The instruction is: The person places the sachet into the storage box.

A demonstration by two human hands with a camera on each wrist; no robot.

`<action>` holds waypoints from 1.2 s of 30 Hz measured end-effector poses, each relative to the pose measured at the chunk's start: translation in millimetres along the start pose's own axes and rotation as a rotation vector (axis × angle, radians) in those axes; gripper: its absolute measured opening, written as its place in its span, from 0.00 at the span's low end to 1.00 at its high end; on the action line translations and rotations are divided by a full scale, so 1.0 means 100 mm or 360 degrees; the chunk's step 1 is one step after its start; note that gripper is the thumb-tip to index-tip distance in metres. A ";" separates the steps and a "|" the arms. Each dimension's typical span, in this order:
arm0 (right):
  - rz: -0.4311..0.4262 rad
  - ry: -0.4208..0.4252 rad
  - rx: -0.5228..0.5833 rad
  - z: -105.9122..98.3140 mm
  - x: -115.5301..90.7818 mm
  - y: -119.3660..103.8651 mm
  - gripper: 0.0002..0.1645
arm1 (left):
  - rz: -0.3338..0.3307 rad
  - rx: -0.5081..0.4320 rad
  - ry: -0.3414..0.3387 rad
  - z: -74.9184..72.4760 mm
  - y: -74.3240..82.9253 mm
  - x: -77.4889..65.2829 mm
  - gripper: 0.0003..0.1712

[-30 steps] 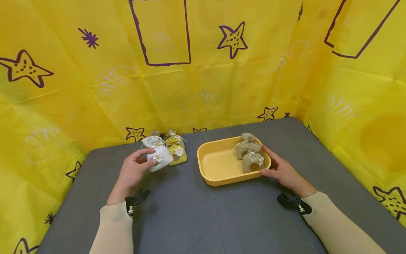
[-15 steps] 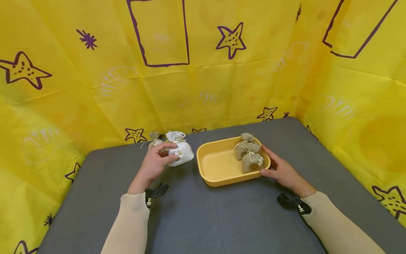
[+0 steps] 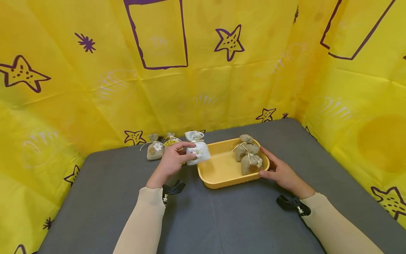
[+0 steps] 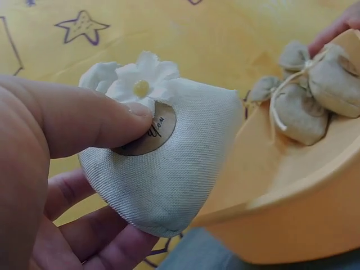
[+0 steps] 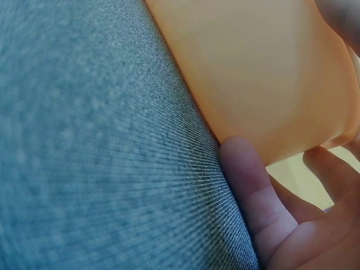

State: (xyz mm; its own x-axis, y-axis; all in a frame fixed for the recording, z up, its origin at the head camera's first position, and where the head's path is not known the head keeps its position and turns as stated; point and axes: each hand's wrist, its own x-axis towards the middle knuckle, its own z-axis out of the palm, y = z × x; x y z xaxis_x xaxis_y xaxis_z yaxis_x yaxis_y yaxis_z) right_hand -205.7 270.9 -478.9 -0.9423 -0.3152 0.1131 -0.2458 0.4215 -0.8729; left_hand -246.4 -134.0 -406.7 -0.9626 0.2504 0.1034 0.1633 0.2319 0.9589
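Observation:
My left hand (image 3: pixel 170 163) pinches a small white cloth sachet (image 3: pixel 203 155) between thumb and fingers, above the left end of a yellow tray (image 3: pixel 217 171). In the left wrist view, a white fabric flower (image 4: pixel 140 84) and a round brown label sit on the sachet's front, the thumb over the label. Two tan tied sachets (image 3: pixel 252 164) stand at the tray's right end. My right hand (image 3: pixel 283 175) holds that end, thumb at the near side and fingers at the far side. In the right wrist view its fingertips touch the tray's wall (image 5: pixel 253 73).
Behind my left hand, a tan sachet (image 3: pixel 155 151) with a white flower stands on the grey table (image 3: pixel 209 218). Beside it, a yellow sachet (image 3: pixel 172 141) and another tan top are partly hidden. A yellow patterned cloth (image 3: pixel 203 84) hangs behind the table and along the right.
My left hand has carried the white sachet rightward from beside the other sachets to over the tray's left edge. My right hand stays at the tray's right end.

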 end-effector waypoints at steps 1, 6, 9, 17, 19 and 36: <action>0.0005 0.0002 -0.0004 0.00 0.00 0.00 0.54 | 0.0001 0.0006 -0.0002 0.04 0.00 0.02 0.18; 0.0012 0.0008 0.0003 0.00 0.00 0.01 0.54 | -0.0035 -0.0043 -0.0044 0.20 0.00 0.09 0.17; 0.0001 0.0004 0.0007 0.01 -0.01 0.01 0.54 | -0.0054 -0.0056 -0.0056 0.29 -0.02 0.13 0.16; 0.0026 0.0009 -0.0021 0.00 -0.01 0.01 0.54 | -0.0107 0.0090 -0.0052 0.52 0.06 0.24 0.13; 0.0021 0.0003 -0.0023 0.00 -0.01 0.00 0.54 | -0.0143 0.0127 -0.0070 0.57 0.09 0.27 0.13; 0.0007 0.0006 -0.0023 -0.01 0.00 0.01 0.54 | -0.0272 0.0365 -0.0117 0.93 0.14 0.48 0.14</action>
State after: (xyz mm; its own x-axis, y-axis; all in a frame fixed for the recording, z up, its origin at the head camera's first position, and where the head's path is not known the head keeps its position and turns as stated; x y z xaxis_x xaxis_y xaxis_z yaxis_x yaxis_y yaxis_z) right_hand -206.3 272.0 -479.6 -0.9443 -0.3099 0.1111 -0.2448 0.4352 -0.8664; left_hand -270.7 -31.7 -413.1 -0.9636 0.2545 -0.0820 0.0526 0.4810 0.8751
